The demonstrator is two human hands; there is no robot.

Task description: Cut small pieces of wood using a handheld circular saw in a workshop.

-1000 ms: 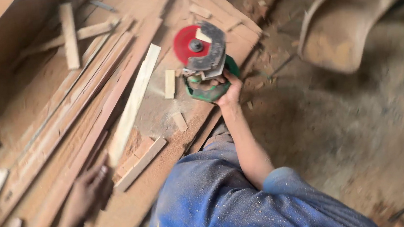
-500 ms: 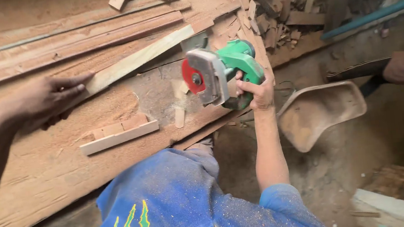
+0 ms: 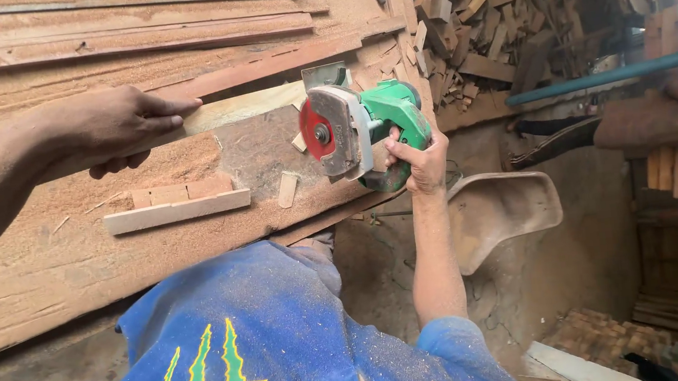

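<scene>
My right hand (image 3: 418,159) grips the handle of a green circular saw (image 3: 359,126) with a red blade and grey guard, held at the end of a pale wood strip (image 3: 242,108). My left hand (image 3: 110,129) presses down on that strip further along it, fingers closed over its edge. The strip lies on a sawdust-covered wooden workbench (image 3: 69,261). My blue shirt fills the lower middle of the view.
Short offcuts (image 3: 177,212) and a small block (image 3: 288,189) lie on the bench near the saw. Long planks (image 3: 122,43) are stacked behind. A heap of wood scraps (image 3: 473,25) sits at the bench end, with a blue pipe (image 3: 620,73) and a tan basin (image 3: 497,214) beyond.
The view has swung round the bench. My left hand moved onto the pale strip and holds it down. The saw has come up to the strip's end.
</scene>
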